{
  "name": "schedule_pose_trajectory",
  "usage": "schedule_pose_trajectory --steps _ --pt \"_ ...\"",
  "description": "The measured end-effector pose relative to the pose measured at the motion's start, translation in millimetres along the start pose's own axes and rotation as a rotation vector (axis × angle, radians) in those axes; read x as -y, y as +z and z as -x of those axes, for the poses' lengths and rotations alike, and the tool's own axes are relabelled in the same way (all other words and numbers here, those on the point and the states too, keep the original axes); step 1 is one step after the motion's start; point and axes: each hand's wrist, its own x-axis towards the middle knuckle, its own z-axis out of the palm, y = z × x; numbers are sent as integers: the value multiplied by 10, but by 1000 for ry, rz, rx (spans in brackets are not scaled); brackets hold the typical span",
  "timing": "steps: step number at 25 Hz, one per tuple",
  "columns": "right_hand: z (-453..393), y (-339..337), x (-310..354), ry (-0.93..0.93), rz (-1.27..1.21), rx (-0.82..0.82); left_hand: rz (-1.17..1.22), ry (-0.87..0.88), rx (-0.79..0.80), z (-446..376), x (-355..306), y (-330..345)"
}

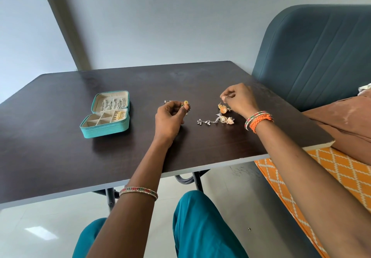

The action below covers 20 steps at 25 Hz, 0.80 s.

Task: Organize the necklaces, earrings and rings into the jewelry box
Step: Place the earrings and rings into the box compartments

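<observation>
Left hand [170,117] is pinching a gold earring [186,103] mid-surface; right hand [239,100] is pinching something tiny above the jewelry pile [222,115]; open box [106,115] is sitting toward the left edge.

A dark brown bench [120,157] with a pale edge fills the middle of the frame, standing on grey metal legs [197,181] that show beneath its near edge. At the upper right stands a blue-grey padded headboard [321,56] with stitched ribs. Below it, at the right edge, lies brown cloth [345,121] over an orange sheet [331,169] with a white lattice pattern. The floor [40,231] at the bottom is glossy white tile. A pale grey-blue wall [160,16] fills the top.
</observation>
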Motion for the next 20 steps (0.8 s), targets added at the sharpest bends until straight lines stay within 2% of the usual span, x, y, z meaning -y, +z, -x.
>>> schedule_pose_trajectory --steps 5,8,11,14,20 --pt "-43 -4 163 41 296 139 -29 -5 -31 -17 20 -2" --pt "-95 91 206 77 281 157 -11 -1 -24 -3 1 -5" --pt "-116 132 185 15 285 100 -15 -7 -8 -6 -3 -9" --pt "-138 112 102 -18 154 73 -11 -18 -3 0 -9 -7" --pt "-127 53 -81 99 -269 119 37 -42 31 25 -57 -5"
